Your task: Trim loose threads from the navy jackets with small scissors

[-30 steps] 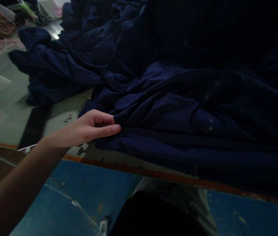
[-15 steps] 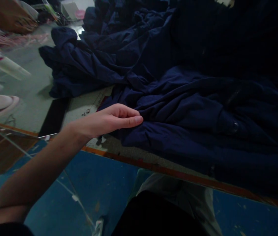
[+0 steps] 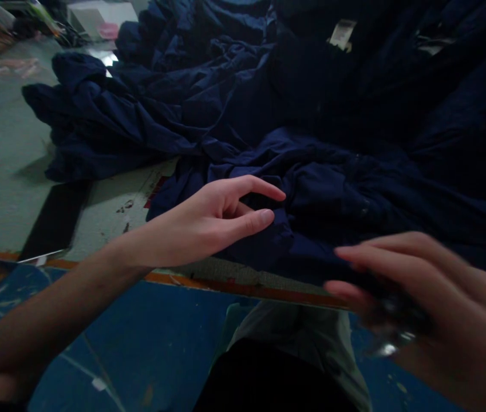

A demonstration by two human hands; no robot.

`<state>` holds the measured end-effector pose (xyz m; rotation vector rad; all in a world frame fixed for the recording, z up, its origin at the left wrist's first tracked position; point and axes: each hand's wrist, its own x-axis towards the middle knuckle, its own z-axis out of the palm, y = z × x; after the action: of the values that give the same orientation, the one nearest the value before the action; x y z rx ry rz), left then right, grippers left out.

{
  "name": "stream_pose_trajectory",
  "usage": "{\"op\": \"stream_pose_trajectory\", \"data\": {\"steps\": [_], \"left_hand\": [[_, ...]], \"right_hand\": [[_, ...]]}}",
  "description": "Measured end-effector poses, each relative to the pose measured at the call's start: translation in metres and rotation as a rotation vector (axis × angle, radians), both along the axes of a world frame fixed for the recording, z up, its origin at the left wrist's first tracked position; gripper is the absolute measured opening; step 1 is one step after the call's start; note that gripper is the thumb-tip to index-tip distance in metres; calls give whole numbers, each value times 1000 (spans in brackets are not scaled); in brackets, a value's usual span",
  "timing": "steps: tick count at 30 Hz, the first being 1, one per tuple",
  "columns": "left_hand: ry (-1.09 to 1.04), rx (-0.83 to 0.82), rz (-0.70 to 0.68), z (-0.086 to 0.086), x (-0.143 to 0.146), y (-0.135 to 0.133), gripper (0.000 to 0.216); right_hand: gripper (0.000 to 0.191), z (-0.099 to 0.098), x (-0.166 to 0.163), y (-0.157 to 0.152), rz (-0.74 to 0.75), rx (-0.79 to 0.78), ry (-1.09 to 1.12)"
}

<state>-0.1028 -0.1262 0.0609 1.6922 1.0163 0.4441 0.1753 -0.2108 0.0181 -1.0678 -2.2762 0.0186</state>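
Dark blue cloth (image 3: pixel 324 183) lies heaped and creased across the table (image 3: pixel 105 197), its near edge close to the table's front edge. The left hand (image 3: pixel 212 223) is over this near part, thumb and forefinger a narrow gap apart, with no cloth visibly gripped; contact below cannot be confirmed. The right hand (image 3: pixel 435 292), blurred, has its fingers curled around a dark tool (image 3: pixel 401 315) with bright metal parts; its type cannot be told.

Risks, in my judgement: the tool could snag or nick the cloth if its metal part is sharp and catches a loose fold; the near edge could slip off the table if pulled; dim light could hide a fault.

Count: two hands, one tool, one table, one white label (image 3: pixel 343 34) on the heap, one black panel (image 3: pixel 56 217) at left. Separate cloth pieces cannot be counted.
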Motion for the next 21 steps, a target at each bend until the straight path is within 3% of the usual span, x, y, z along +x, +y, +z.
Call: {"op": "stream_pose_trajectory", "data": {"steps": [2, 4, 8, 12, 15, 19, 21], "left_hand": [[-43, 51, -10, 1, 5, 1, 33], [-79, 103, -35, 1, 8, 2, 26], [-77, 119, -133, 1, 10, 5, 21], [-60, 165, -185, -3, 15, 6, 39], [-66, 333, -163, -9, 22, 10, 40], [-97, 736, -148, -21, 28, 25, 18], [-129, 845, -163, -27, 30, 34, 12]], "right_hand": [[20, 4, -26, 20, 75, -19, 20], [26, 5, -40, 32, 113, -38, 56], [37, 7, -37, 36, 130, -123, 125], [34, 12, -28, 31, 81, -211, 253], [33, 11, -29, 28, 86, -319, 366], [35, 2, -28, 26, 122, -376, 457], [33, -2, -26, 25, 132, -378, 456]]}}
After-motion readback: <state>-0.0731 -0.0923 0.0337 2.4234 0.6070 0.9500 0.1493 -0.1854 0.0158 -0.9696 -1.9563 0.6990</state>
